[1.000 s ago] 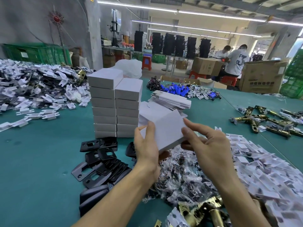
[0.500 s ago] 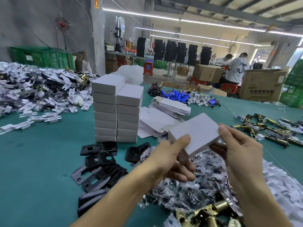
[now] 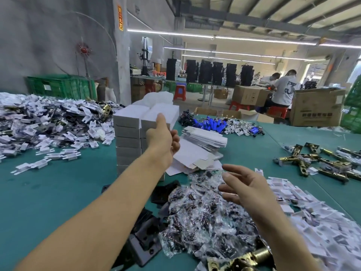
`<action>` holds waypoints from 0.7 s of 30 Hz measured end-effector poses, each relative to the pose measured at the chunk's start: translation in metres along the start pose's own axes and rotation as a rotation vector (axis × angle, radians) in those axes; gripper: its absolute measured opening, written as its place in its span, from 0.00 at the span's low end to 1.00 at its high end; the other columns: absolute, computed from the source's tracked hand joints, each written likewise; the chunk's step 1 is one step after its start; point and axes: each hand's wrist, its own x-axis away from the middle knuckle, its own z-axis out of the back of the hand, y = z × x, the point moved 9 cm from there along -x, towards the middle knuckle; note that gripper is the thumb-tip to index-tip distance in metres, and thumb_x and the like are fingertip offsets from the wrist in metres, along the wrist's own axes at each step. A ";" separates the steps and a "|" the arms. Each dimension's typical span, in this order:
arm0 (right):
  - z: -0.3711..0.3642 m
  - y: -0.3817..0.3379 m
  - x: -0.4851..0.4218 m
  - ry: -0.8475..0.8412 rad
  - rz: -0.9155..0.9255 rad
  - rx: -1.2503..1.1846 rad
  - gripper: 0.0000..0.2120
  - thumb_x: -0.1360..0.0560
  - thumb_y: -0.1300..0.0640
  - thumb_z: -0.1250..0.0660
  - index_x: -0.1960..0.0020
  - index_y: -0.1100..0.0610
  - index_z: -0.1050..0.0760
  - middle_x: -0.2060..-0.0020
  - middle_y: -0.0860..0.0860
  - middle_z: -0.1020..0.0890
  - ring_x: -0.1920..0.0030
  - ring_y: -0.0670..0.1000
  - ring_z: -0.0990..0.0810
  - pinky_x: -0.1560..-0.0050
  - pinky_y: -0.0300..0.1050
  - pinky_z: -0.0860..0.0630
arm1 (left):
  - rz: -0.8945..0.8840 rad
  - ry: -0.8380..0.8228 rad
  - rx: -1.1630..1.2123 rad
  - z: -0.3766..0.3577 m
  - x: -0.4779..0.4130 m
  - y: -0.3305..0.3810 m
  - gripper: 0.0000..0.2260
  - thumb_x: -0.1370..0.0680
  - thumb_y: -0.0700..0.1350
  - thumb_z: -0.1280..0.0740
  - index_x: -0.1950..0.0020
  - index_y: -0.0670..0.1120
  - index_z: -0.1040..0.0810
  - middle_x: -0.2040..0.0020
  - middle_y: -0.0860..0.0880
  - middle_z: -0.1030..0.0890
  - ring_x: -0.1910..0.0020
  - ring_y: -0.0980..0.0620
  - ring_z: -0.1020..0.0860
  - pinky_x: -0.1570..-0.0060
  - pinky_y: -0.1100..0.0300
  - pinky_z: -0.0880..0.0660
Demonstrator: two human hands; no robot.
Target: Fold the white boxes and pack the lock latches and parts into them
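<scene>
White boxes (image 3: 129, 122) stand in two stacks at the middle of the table (image 3: 48, 192). The left hand (image 3: 163, 137) is at the right stack's top box, thumb across its front edge, fingers loosely curled, gripping nothing. The right hand (image 3: 246, 188) hovers spread above the bagged parts (image 3: 205, 212).

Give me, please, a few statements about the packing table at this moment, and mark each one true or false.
1. The right hand holds a white box. False: the right hand is empty, its fingers relaxed above the pile of bagged parts.
2. The left hand reaches to the top of the stacks of folded white boxes. True.
3. The flat box blanks lie to the left of those stacks. False: the flat box blanks lie to their right.
4. Brass lock latches lie at the right of the table. True.
</scene>
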 end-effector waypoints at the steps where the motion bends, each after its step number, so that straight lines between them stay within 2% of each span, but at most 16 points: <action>1: 0.000 0.000 0.000 -0.004 0.001 0.001 0.08 0.22 0.57 0.31 0.45 0.48 0.19 0.51 0.50 0.16 0.58 0.50 0.14 0.59 0.41 0.18 | 0.013 0.012 0.003 0.000 -0.004 0.002 0.20 0.17 0.58 0.40 0.56 0.42 0.30 0.67 0.47 0.27 0.75 0.55 0.33 0.81 0.68 0.37; 3: -0.001 0.000 0.001 -0.007 0.000 0.001 0.08 0.23 0.57 0.31 0.45 0.49 0.19 0.52 0.50 0.15 0.59 0.49 0.14 0.60 0.39 0.19 | 0.030 0.029 0.000 -0.001 -0.012 0.001 0.19 0.16 0.56 0.40 0.55 0.40 0.28 0.65 0.47 0.27 0.73 0.54 0.33 0.81 0.68 0.36; 6: -0.003 0.001 0.002 -0.020 -0.001 0.007 0.08 0.22 0.57 0.31 0.44 0.49 0.19 0.53 0.49 0.15 0.58 0.50 0.14 0.59 0.41 0.18 | 0.037 0.044 0.026 0.000 -0.021 -0.003 0.18 0.16 0.56 0.40 0.47 0.40 0.28 0.63 0.46 0.26 0.74 0.54 0.33 0.80 0.69 0.36; 10: -0.005 0.000 0.002 -0.038 0.005 0.011 0.08 0.22 0.57 0.31 0.45 0.49 0.18 0.53 0.49 0.15 0.58 0.50 0.14 0.59 0.41 0.18 | 0.045 0.148 0.004 0.010 -0.026 -0.005 0.22 0.20 0.61 0.35 0.56 0.41 0.27 0.68 0.48 0.26 0.83 0.57 0.37 0.81 0.69 0.38; 15: -0.007 0.003 0.002 -0.052 -0.001 0.027 0.08 0.22 0.58 0.31 0.46 0.48 0.18 0.54 0.51 0.14 0.58 0.52 0.14 0.57 0.42 0.17 | 0.060 0.270 0.064 0.018 -0.024 -0.007 0.22 0.22 0.63 0.33 0.60 0.45 0.31 0.72 0.50 0.30 0.81 0.54 0.41 0.80 0.70 0.43; 18: -0.008 0.004 0.002 -0.064 -0.006 0.030 0.08 0.22 0.57 0.31 0.46 0.48 0.18 0.54 0.50 0.14 0.57 0.52 0.14 0.58 0.41 0.18 | 0.026 0.259 0.189 0.012 -0.019 -0.005 0.19 0.21 0.57 0.31 0.59 0.43 0.28 0.79 0.51 0.25 0.85 0.57 0.32 0.81 0.69 0.32; 21: -0.008 0.005 0.002 -0.070 -0.003 0.048 0.08 0.22 0.57 0.32 0.46 0.47 0.18 0.55 0.49 0.14 0.57 0.52 0.14 0.58 0.42 0.18 | 0.001 0.205 0.304 0.000 -0.012 -0.002 0.15 0.19 0.49 0.32 0.59 0.39 0.28 0.81 0.50 0.24 0.82 0.55 0.24 0.79 0.65 0.24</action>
